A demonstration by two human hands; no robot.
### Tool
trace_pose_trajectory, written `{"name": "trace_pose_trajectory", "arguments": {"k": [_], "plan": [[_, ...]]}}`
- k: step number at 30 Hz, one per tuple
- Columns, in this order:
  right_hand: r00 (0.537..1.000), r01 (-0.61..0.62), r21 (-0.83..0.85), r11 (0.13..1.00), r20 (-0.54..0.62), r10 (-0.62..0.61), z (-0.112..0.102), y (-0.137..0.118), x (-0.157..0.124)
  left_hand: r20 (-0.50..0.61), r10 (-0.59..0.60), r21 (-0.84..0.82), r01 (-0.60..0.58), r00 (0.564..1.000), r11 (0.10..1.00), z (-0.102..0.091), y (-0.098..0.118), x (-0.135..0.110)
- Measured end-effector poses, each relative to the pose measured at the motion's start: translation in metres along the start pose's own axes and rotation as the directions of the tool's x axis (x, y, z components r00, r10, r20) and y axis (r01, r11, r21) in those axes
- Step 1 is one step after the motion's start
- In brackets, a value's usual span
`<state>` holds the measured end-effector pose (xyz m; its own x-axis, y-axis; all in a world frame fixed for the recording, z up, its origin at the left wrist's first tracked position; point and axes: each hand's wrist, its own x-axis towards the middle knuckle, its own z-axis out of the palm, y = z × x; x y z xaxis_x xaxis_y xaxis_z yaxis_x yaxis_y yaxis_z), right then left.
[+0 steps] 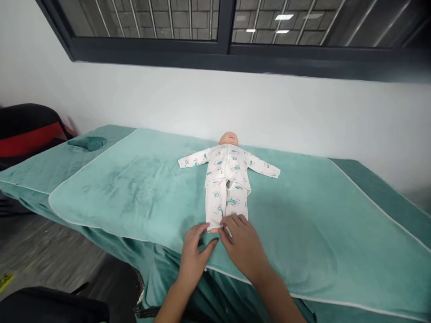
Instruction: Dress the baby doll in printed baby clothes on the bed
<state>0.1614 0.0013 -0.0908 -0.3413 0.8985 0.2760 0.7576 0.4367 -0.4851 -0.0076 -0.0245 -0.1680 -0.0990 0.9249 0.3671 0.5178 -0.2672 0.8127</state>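
A baby doll lies on its back, its head toward the wall. It wears a white printed top, both sleeves spread out sideways, and matching trousers. At the cuff of the trouser leg on the left, my left hand touches the outer edge with a fingertip, thumb held apart. My right hand has its thumb and fingers closed on the inner side of that same cuff. A bit of the doll's foot shows below the cuff. The other trouser leg's end is hidden behind my right hand.
The doll rests on a bed with a green plush cover, which has a face hole at the left end. Behind stands a white wall under a dark-framed window. A black and red chair is at the far left.
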Motion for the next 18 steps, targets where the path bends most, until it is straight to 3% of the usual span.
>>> {"name": "trace_pose_trajectory", "arguments": {"k": [4,10,13,18], "plan": [[0.999,-0.018,-0.116,0.993,0.043,0.023,0.007,-0.005,-0.006,-0.082,0.091,0.076,-0.084,0.992,0.994,0.009,-0.007,0.011],[0.991,-0.121,-0.182,0.976,-0.084,0.107,0.023,-0.008,-0.004,0.088,0.127,0.092,-0.135,0.988,0.987,0.004,-0.013,0.03],[0.99,-0.086,-0.17,0.982,-0.122,0.066,0.023,-0.011,-0.008,0.104,0.167,0.062,-0.174,0.98,0.983,-0.001,-0.016,0.029],[0.992,0.025,-0.091,0.996,-0.12,-0.035,0.021,-0.018,-0.021,0.001,0.236,0.04,-0.235,0.972,0.971,-0.006,-0.022,0.017]]}}
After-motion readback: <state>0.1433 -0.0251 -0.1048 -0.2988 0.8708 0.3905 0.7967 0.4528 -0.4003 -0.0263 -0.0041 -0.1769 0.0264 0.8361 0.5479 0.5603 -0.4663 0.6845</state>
